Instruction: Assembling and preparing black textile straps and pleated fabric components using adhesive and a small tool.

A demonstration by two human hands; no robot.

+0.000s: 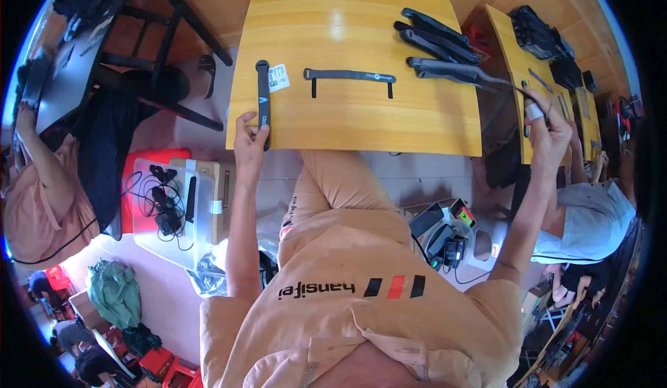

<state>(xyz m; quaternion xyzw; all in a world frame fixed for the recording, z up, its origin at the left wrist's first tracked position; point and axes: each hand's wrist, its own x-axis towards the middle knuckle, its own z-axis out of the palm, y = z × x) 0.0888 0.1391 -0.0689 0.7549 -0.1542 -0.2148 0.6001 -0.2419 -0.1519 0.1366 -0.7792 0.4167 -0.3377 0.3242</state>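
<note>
White rectangular label (278, 77) lies beside black strap (262, 101) on table.

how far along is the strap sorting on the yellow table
Looks early to midway. Done: one dark strap lies flat mid-table, with a white tag beside another. In hand: the left hand touches the upright strap at the table's near edge, while the right hand lifts a long strap by its thin end. Left: a pile of straps at the far right corner looks untouched.

L hand (249, 134) low, pinching; R hand (549, 132) raised, closed.
</note>
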